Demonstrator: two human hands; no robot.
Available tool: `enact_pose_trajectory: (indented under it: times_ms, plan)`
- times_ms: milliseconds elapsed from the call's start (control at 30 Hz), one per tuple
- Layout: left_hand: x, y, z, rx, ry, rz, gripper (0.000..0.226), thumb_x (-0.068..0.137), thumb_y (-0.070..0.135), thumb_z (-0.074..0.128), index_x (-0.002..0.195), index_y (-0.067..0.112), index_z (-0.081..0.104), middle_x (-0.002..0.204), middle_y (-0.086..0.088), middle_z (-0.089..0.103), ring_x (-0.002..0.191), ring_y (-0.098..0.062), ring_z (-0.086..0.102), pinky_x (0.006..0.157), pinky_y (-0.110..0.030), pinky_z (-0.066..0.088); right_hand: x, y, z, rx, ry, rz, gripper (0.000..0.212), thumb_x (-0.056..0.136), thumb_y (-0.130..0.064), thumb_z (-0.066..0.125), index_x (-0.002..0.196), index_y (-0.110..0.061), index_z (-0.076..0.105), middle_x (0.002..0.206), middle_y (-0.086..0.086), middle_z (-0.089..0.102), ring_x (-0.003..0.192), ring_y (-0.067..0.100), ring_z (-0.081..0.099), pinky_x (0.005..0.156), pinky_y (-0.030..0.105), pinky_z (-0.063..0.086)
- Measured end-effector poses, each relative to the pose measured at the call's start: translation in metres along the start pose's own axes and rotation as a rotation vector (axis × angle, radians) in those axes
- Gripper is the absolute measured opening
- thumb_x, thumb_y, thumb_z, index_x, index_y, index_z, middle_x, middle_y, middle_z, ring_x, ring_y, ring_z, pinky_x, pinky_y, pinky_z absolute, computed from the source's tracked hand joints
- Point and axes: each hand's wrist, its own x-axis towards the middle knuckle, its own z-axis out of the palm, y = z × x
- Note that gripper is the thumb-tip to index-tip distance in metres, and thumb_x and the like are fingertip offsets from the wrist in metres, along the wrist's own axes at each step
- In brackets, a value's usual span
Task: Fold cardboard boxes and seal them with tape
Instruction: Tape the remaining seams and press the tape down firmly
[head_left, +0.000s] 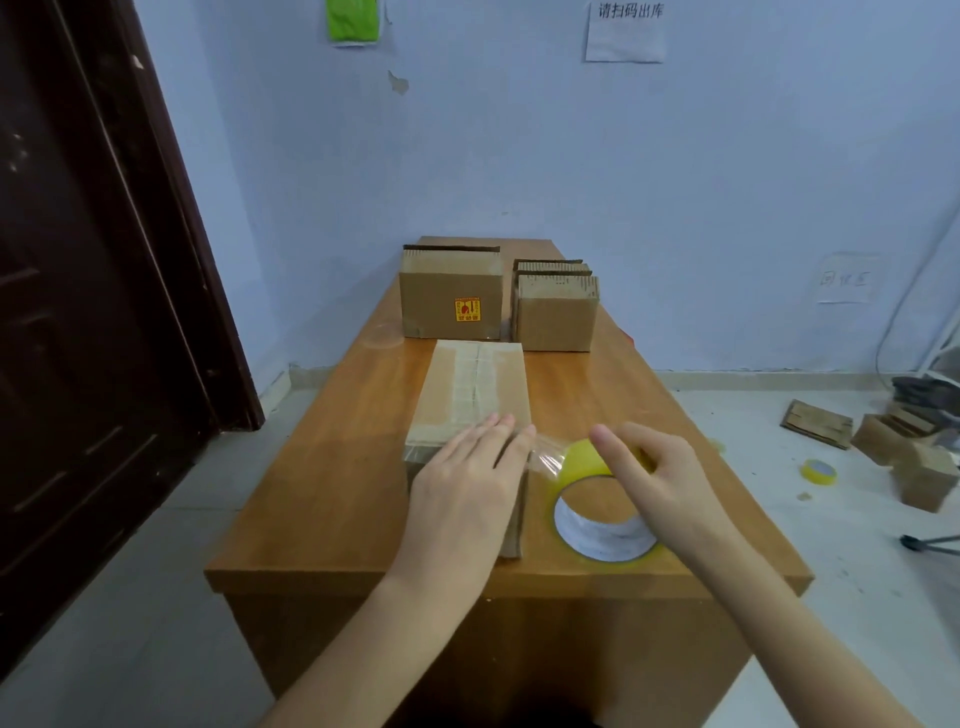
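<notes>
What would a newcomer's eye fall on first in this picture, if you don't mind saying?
Probably the yellow tape roll at the near right of the wooden table, gripped by the right hand. Next, the left hand lying flat on the taped cardboard box beside it, a clear strip of tape stretched between them.

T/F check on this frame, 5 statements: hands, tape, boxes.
1. The left hand lies flat on the near box. True.
2. The right hand holds a yellow tape roll. True.
3. The near box's top seam is bare of tape. False: a tape strip runs along the seam.
4. Two boxes stand at the table's far end, a labelled box and a plain box. True.
5. The floor at right has no tape roll on it. False: a small yellow roll lies there.
</notes>
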Motion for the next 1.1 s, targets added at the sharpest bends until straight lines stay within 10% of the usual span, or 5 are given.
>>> enact_pose_trajectory:
  times_ms: [167,567,733,900,1100]
  plan:
    - [-0.001,-0.002,-0.002,0.015,-0.002,0.018,0.073,0.04,0.008,0.094,0.109,0.009,0.072,0.106,-0.008,0.071,0.097,-0.02,0.069,0.079,-0.029,0.053,0.012,-0.01,-0.015,-0.183,-0.098,-0.062,0.04,0.091,-0.042,0.05,0.051,-0.041,0.05,0.046,-0.016,0.046,0.047,0.001,0.04,0.052,0.015,0.032]
    - [-0.001,-0.002,-0.003,-0.021,-0.068,-0.011,0.073,0.042,0.013,0.094,0.111,0.012,0.071,0.109,-0.006,0.071,0.099,-0.018,0.068,0.085,-0.026,0.046,0.017,0.003,-0.025,-0.704,-0.319,-0.153,0.065,0.085,-0.069,0.004,0.056,-0.018,0.034,0.046,-0.004,0.033,0.045,0.012,0.034,0.049,0.026,0.027]
    - [-0.002,0.001,-0.005,-0.023,-0.091,-0.001,0.078,0.038,0.019,0.095,0.112,0.013,0.07,0.11,-0.005,0.07,0.101,-0.017,0.068,0.088,-0.025,0.041,0.01,0.008,-0.028,-0.922,-0.371,-0.153,0.093,0.073,-0.069,-0.026,0.096,-0.021,0.05,0.058,-0.002,0.049,0.055,0.014,0.05,0.059,0.031,0.041]
    - [0.006,-0.006,-0.003,0.004,-0.083,0.0,0.077,0.037,0.011,0.094,0.111,0.01,0.07,0.109,-0.008,0.07,0.099,-0.018,0.068,0.087,-0.028,0.047,0.028,0.007,-0.012,-1.033,-0.469,-0.103,0.08,0.079,-0.064,-0.01,0.12,-0.019,0.041,0.066,-0.004,0.056,0.06,0.013,0.053,0.059,0.03,0.042]
    - [0.011,-0.017,0.0,0.002,-0.118,-0.028,0.077,0.038,0.012,0.095,0.111,0.011,0.07,0.108,-0.005,0.071,0.098,-0.016,0.069,0.085,-0.024,0.045,0.041,0.006,0.004,-0.909,-0.622,0.121,0.071,0.089,-0.066,0.01,0.138,-0.021,0.033,0.129,0.0,0.048,0.086,0.013,0.053,0.079,0.03,0.045]
